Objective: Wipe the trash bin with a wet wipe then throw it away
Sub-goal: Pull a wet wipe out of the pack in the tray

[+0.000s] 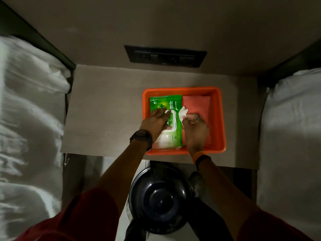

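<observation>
A green pack of wet wipes [165,105] lies in an orange tray [220,119] on the bedside table. My left hand [155,121] presses flat on the pack beside its white flap. My right hand [195,126] pinches a white wet wipe [183,113] just right of the pack's opening. The black round trash bin [160,197] stands on the floor below the table's front edge, between my arms, its lid closed.
A pink folded cloth [197,103] lies in the tray's right half. The wooden bedside table [107,115] sits between two beds with white bedding [29,119]. A dark switch panel [165,56] is on the wall behind. My shoe [197,183] is right of the bin.
</observation>
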`<state>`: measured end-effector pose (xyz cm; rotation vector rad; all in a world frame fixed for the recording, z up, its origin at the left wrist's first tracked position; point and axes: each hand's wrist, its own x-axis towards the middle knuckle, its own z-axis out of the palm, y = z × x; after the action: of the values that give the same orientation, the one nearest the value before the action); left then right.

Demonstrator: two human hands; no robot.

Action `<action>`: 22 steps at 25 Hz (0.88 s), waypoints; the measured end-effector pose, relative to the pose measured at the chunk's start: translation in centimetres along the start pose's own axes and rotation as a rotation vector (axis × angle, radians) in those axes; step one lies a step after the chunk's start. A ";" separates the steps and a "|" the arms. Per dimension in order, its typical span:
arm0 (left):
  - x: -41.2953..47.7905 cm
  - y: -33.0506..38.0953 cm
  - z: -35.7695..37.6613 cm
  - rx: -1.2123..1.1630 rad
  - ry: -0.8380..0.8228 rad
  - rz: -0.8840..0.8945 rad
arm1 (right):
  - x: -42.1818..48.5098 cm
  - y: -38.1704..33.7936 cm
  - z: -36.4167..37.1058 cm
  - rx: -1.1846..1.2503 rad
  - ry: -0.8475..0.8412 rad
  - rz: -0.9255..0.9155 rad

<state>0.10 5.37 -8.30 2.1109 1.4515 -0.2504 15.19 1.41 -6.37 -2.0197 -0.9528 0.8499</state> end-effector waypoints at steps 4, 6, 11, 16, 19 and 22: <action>-0.4 1.6 1.3 0.100 0.066 -0.088 | 0.5 1.1 -1.0 0.016 0.053 0.048; 0.1 2.3 1.3 0.143 0.048 -0.124 | 0.7 1.3 -1.7 -0.009 0.013 0.062; 0.7 3.4 0.9 0.233 0.013 -0.137 | 1.4 1.3 -2.9 -0.028 -0.040 0.059; -2.3 4.7 -1.1 0.088 0.063 -0.108 | -0.6 -2.1 -4.9 0.063 0.044 0.186; -8.0 7.5 -2.6 -0.210 0.296 -0.209 | -5.6 -5.8 -8.7 0.435 0.275 0.461; -15.5 11.7 -4.3 -0.724 0.692 -0.708 | -14.0 -10.4 -12.3 0.652 0.376 0.617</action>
<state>3.92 -7.73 6.18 1.0655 2.2067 0.7208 14.27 -9.53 11.93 -1.7825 0.1790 0.8920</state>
